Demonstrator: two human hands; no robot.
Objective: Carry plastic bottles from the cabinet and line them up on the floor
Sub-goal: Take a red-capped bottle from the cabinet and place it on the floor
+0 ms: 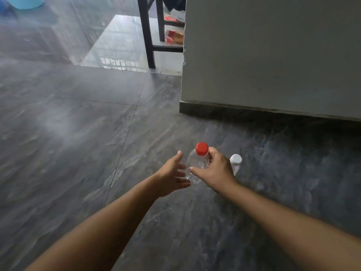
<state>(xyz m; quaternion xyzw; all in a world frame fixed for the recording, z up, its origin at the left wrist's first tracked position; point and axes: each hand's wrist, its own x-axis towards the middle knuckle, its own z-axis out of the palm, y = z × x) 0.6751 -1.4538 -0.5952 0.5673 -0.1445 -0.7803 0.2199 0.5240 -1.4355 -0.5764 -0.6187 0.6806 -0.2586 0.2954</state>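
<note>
1. Setting the clear bottle [195, 167] upright on the floor [78, 133], just left of the white-capped bottle [235, 162]: judged best done by seating the base flat, in line with its neighbour, before letting go.
2. Right hand [216, 171]: fingers curled narrowly about the bottle's shoulder below the red cap [202, 149], holding it.
3. Left hand [172, 175]: spread wide, fingers beside the bottle's lower body; contact cannot be told.

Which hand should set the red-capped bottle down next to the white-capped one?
Right. The right hand already grips the red-capped bottle near its neck and lies nearest the white-capped bottle. The left hand is open beside the bottle.
</note>
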